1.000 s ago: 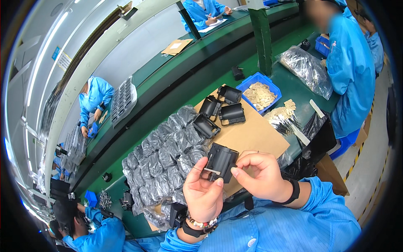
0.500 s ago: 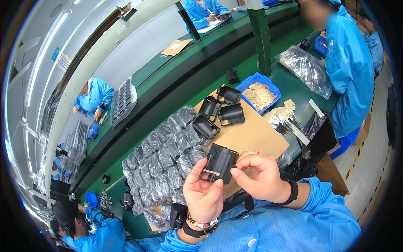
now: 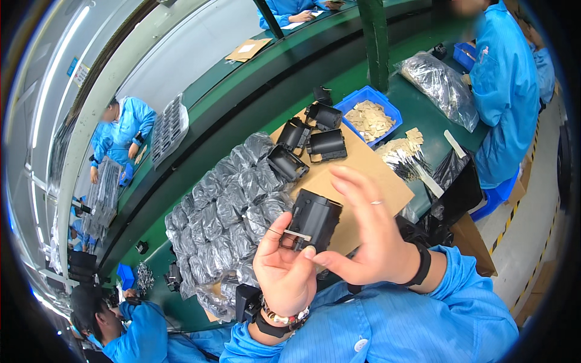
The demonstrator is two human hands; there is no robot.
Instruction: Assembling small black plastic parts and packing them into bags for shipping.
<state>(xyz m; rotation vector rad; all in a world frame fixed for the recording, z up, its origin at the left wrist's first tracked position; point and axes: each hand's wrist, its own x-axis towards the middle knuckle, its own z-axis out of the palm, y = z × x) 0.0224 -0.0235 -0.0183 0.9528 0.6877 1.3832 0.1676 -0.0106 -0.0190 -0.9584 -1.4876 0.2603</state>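
Note:
My left hand (image 3: 284, 266) is closed around the lower left of a black plastic housing (image 3: 316, 219), tilted in front of me. A thin pale strip (image 3: 298, 235) with a fine dark wire lies across the housing near my left fingers. To the right of it, my right hand (image 3: 369, 233) is open, fingers spread and raised. Its thumb tip comes close to my left thumb; whether they touch I cannot tell. Several similar black housings (image 3: 327, 145) lie on the cardboard sheet (image 3: 387, 190) beyond my hands.
Rows of housings in clear plastic bags (image 3: 227, 221) cover the bench to the left. A blue bin (image 3: 396, 115) of tan pieces stands at the back, beside a bundle of wired strips (image 3: 402, 154) and a large plastic bag (image 3: 439, 91). A co-worker in blue (image 3: 505, 91) stands at right.
My right hand has let go of the housing's right side and spread its fingers. My left hand still holds the housing. The whole view has shifted slightly.

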